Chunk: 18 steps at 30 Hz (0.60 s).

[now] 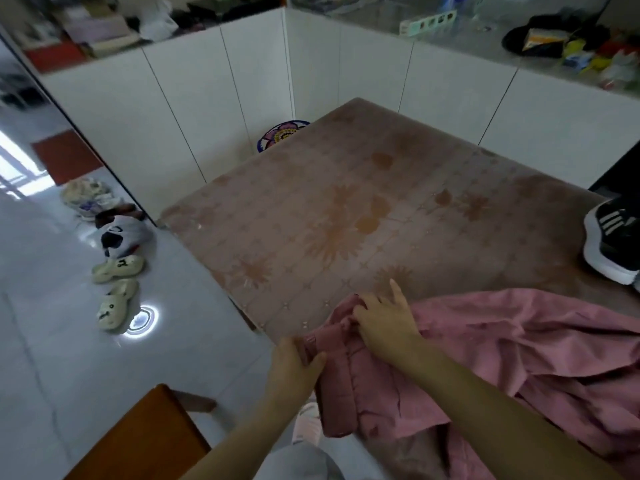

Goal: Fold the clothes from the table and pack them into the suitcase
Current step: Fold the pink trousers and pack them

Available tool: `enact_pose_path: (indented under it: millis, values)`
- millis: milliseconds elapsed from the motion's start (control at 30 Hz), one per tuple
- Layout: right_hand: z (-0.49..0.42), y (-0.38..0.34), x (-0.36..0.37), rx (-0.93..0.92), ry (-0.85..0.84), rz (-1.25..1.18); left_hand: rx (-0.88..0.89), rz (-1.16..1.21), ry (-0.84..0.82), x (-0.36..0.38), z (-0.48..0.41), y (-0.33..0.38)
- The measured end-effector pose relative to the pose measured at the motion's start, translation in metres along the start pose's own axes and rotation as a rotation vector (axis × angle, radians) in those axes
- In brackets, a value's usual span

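A crumpled pink garment lies on the near right part of the table, which has a brown flowered cover. Part of the cloth hangs over the table's near edge. My left hand grips the garment's edge at the table's near left corner, thumb on top of the cloth. My right hand pinches a bunched fold of the same garment just beyond it, with some fingers stretched forward. No suitcase is in view.
A black-and-white sneaker sits on the table's right edge. White cabinets surround the table's far sides. Pale clogs and other shoes lie on the tiled floor at left. A wooden stool stands near my left arm.
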State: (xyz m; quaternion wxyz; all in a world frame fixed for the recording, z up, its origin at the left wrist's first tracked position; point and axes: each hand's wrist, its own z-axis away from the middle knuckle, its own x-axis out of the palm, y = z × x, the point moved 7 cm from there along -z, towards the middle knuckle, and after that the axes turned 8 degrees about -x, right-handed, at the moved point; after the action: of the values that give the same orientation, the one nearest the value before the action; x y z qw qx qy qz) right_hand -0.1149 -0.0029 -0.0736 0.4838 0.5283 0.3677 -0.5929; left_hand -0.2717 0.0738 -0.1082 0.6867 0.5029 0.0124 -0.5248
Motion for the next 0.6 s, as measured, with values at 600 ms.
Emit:
enact_pose_path:
  millis: [600]
  values:
    - [0.204,0.161,-0.023,0.933,0.441,-0.231,0.276,0.237,0.220,-0.058,-0.073,0.117]
